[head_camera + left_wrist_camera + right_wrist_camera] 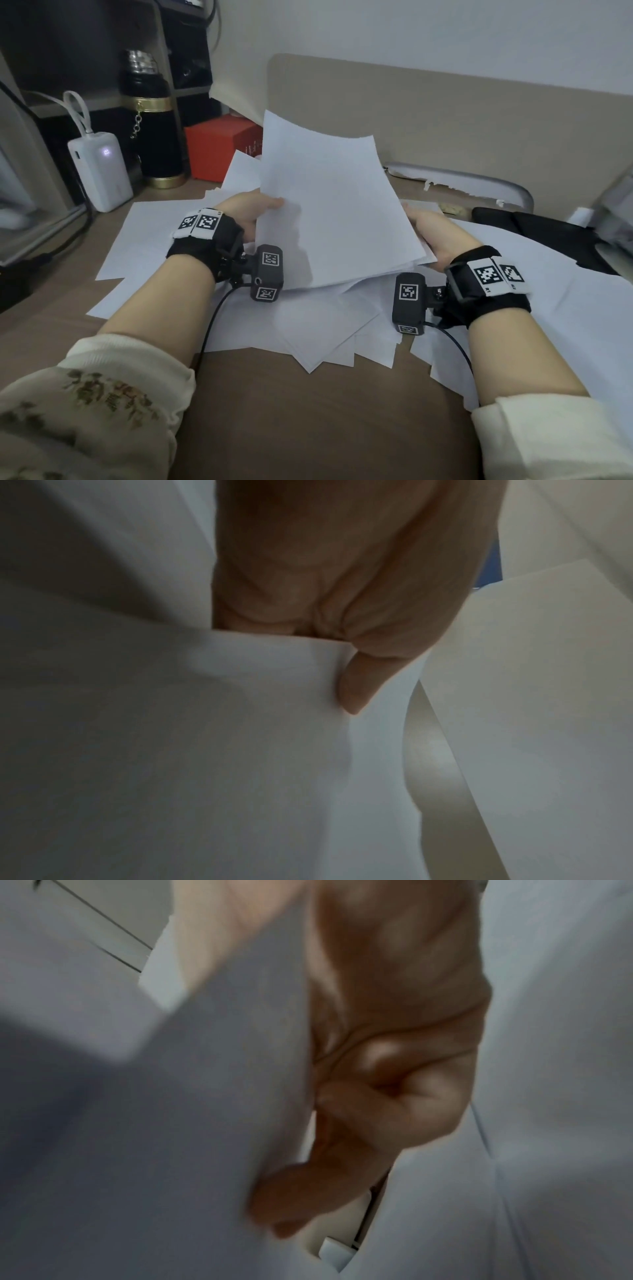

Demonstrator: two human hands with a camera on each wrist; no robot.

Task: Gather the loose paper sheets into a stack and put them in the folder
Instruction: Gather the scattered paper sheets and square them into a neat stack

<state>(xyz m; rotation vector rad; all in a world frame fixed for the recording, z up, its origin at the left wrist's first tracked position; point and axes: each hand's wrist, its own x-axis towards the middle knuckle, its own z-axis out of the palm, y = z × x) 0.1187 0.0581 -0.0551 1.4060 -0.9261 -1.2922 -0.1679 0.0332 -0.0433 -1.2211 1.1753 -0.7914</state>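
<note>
You are holding the stack (329, 212) tilted above the table (308, 411), your left hand (245, 214) pinching its left edge and your right hand (430, 236) gripping its right edge; loose sheets (325, 322) are lying directly beneath, nearer both hands; folder not identifiable

White paper stack (329, 212) raised, tilted
</note>
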